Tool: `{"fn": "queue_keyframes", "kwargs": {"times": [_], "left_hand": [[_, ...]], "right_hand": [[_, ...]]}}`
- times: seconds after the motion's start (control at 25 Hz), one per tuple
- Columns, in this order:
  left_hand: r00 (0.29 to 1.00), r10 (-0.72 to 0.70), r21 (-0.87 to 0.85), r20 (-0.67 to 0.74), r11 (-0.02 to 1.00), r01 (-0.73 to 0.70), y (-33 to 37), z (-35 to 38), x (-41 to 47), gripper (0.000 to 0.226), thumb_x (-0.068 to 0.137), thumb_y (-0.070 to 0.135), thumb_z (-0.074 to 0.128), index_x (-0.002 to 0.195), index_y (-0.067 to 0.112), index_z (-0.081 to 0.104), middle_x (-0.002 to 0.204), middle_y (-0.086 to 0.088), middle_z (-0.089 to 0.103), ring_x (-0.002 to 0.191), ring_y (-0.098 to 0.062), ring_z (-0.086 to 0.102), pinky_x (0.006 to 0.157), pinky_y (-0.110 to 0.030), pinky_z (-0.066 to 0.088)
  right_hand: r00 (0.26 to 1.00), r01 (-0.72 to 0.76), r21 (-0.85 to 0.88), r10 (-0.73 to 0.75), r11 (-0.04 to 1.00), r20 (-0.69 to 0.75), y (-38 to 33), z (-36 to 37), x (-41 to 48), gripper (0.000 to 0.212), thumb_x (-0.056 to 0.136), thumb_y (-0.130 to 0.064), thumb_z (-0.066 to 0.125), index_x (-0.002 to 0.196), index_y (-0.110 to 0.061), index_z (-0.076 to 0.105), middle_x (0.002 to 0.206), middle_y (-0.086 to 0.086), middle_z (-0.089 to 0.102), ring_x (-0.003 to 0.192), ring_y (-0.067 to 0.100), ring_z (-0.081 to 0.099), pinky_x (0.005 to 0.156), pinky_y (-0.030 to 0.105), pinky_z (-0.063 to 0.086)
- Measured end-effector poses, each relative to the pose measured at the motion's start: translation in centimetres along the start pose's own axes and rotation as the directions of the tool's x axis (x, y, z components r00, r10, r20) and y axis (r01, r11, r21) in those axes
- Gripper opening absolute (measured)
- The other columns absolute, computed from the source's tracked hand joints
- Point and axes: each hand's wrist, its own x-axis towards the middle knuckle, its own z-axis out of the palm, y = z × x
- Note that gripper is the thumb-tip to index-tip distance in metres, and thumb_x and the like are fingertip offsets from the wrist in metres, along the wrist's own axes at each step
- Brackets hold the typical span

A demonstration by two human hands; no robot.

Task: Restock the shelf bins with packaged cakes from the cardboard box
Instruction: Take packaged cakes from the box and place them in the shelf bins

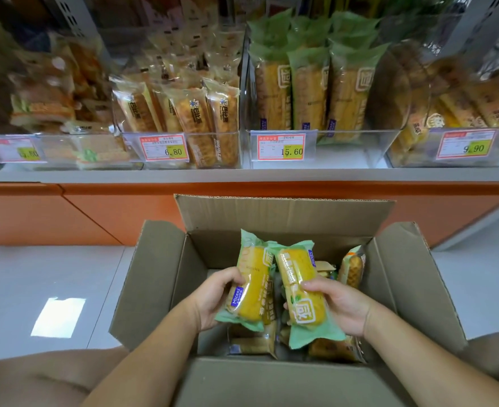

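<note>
An open cardboard box [160, 277] stands on the floor below the shelf. Over it my left hand [213, 298] grips a green-wrapped yellow cake pack [251, 286]. My right hand [339, 304] grips a second green-wrapped cake pack [301, 292] beside the first. More packaged cakes [330, 351] lie in the box bottom, and one brown pack [354, 268] leans on the right wall. On the shelf, a clear bin [354, 148] tagged 15.60 holds several matching green packs [310, 83] standing upright.
A clear bin [233, 154] tagged 6.80 with brown waffle packs sits left of the green bin. Another bin [412, 160] tagged 9.90 is at the right, and a blurred one [57, 163] at the left. Orange shelf base [95, 212], grey floor [36, 274].
</note>
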Motion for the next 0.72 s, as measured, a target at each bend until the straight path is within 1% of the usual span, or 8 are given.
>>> {"fn": "queue_keyframes", "kwargs": {"times": [0.16,0.24,0.36,0.4,0.48,0.6,0.68,0.72], "left_hand": [[0.999,0.023,-0.018,0.038,1.0,-0.023,-0.1,-0.1,0.0,0.057,0.071,0.024,0.067,0.123,0.001,0.059,0.103,-0.021,0.069,0.085,-0.032,0.069,0.074,-0.042,0.059],[0.998,0.052,0.022,0.034,0.998,-0.053,0.0,0.0,-0.1,0.051,0.077,0.027,0.073,0.122,0.006,0.061,0.104,-0.018,0.072,0.088,-0.029,0.072,0.074,-0.04,0.06],[0.996,0.09,0.055,0.017,0.994,-0.091,0.4,-0.1,-0.4,0.049,0.077,0.023,0.076,0.121,0.009,0.059,0.102,-0.016,0.073,0.088,-0.027,0.073,0.072,-0.038,0.061],[0.995,0.102,0.074,0.011,0.992,-0.103,0.7,-0.2,-0.4,0.05,0.073,0.023,0.074,0.12,0.011,0.058,0.099,-0.014,0.074,0.086,-0.026,0.073,0.069,-0.037,0.061],[0.993,0.117,0.136,0.016,0.984,-0.118,1.3,-0.4,-0.6,0.051,0.069,0.022,0.071,0.118,0.016,0.057,0.092,-0.009,0.076,0.081,-0.023,0.074,0.065,-0.035,0.059],[0.994,0.051,0.168,0.095,0.984,-0.066,1.5,-0.2,-0.5,0.058,0.067,0.02,0.074,0.122,0.016,0.056,0.099,-0.01,0.075,0.088,-0.026,0.073,0.071,-0.039,0.06],[0.985,-0.032,0.21,0.17,0.978,-0.004,1.1,0.3,-0.4,0.065,0.062,0.021,0.078,0.123,0.014,0.057,0.107,-0.014,0.073,0.095,-0.029,0.071,0.079,-0.042,0.06],[0.979,-0.066,0.236,0.191,0.971,0.019,0.9,0.5,-0.4,0.067,0.059,0.021,0.079,0.122,0.013,0.058,0.108,-0.014,0.073,0.095,-0.029,0.071,0.081,-0.042,0.06]], "right_hand": [[0.998,-0.005,-0.057,0.002,0.998,-0.06,-0.6,-0.2,0.0,0.1,0.046,-0.02,0.095,0.133,-0.01,0.048,0.102,0.02,0.068,0.096,0.036,0.066,0.079,0.048,0.056],[0.991,-0.013,-0.123,-0.003,0.992,-0.133,-0.7,-0.2,0.0,0.09,0.057,-0.023,0.092,0.133,-0.01,0.047,0.103,0.019,0.069,0.093,0.033,0.068,0.078,0.045,0.056],[0.962,-0.093,-0.371,-0.013,0.924,-0.273,-1.3,-0.7,-0.3,0.075,0.068,-0.039,0.085,0.132,-0.02,0.051,0.11,0.01,0.072,0.095,0.025,0.07,0.084,0.041,0.056],[0.958,-0.154,-0.535,-0.008,0.831,-0.288,-1.6,-0.8,-0.6,0.083,0.062,-0.047,0.086,0.134,-0.027,0.05,0.116,0.005,0.07,0.1,0.022,0.069,0.089,0.04,0.055],[0.956,-0.277,-0.821,0.055,0.499,-0.29,-2.6,-0.3,-1.1,0.096,0.057,-0.057,0.086,0.14,-0.037,0.044,0.125,-0.009,0.058,0.107,0.013,0.063,0.095,0.03,0.051],[0.958,-0.269,-0.958,0.132,0.1,-0.256,-4.1,2.4,-1.5,0.087,0.071,-0.05,0.08,0.144,-0.044,0.034,0.127,-0.016,0.04,0.116,0.009,0.045,0.094,0.021,0.04],[0.966,-0.219,-0.974,0.152,0.056,-0.208,-4.8,3.3,-1.3,0.081,0.074,-0.05,0.077,0.143,-0.045,0.035,0.131,-0.016,0.038,0.123,0.012,0.043,0.102,0.027,0.039],[0.969,-0.207,-0.968,0.167,0.142,-0.183,-4.8,3.0,-1.2,0.078,0.074,-0.048,0.077,0.142,-0.044,0.039,0.131,-0.016,0.043,0.123,0.012,0.047,0.105,0.029,0.04]]}}
